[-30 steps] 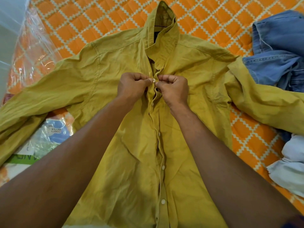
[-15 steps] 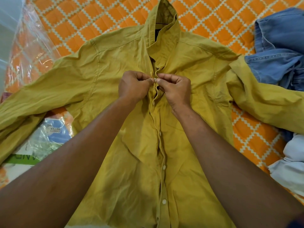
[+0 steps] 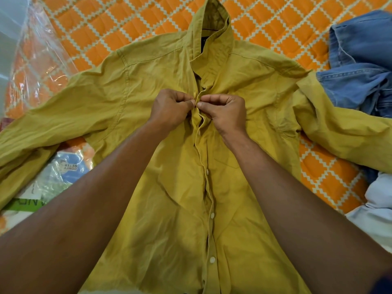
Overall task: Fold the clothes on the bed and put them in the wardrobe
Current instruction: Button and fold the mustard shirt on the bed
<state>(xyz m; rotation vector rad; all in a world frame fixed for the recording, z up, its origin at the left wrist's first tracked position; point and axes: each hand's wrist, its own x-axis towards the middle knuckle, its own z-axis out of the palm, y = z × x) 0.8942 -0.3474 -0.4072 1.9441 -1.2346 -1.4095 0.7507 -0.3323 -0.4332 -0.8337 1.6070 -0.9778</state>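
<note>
A mustard yellow shirt (image 3: pixel 161 200) lies front up on the orange patterned bed (image 3: pixel 110 28), collar pointing away from me and both sleeves spread outward. My left hand (image 3: pixel 169 109) pinches the left edge of the button placket just below the collar. My right hand (image 3: pixel 224 112) pinches the right edge at the same spot, fingertips of both hands almost meeting. Lower down the placket, white buttons show, two of them fastened near the hem.
A blue denim garment (image 3: pixel 360 66) is heaped at the right edge, and a white garment (image 3: pixel 379 213) lies below it. Clear plastic wrap (image 3: pixel 36 60) covers the bed's left side, with a printed plastic package (image 3: pixel 63 172) under the shirt's left sleeve.
Both hands stay at the upper placket. The white button seen between my fingertips earlier is now hidden by the cloth edge.
</note>
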